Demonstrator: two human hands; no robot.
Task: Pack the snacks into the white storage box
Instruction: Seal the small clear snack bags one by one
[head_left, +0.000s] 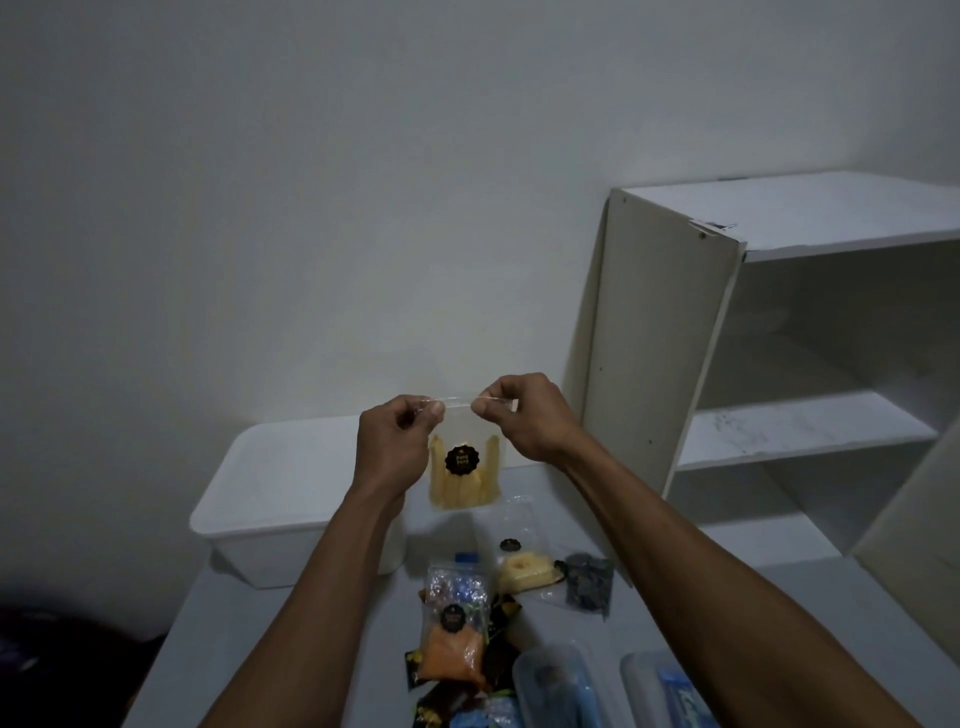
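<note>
A clear snack bag of yellow sticks (464, 480) with a black round label hangs in the air in front of me. My left hand (396, 441) pinches its top left corner and my right hand (522, 415) pinches its top right corner. Behind and left of the bag sits the white storage box (275, 499), with its lid on. More snacks lie on the table below: a bag of orange snacks (451, 642), a bag with a yellow piece (525, 569), a small dark bag (588, 584) and several dark and blue packets (467, 709).
A white open shelf unit (779, 364) stands at the right, close behind the table. Two translucent containers (558, 686) lie at the table's front edge. A dark object (62, 660) sits low at the left. The wall is just behind the box.
</note>
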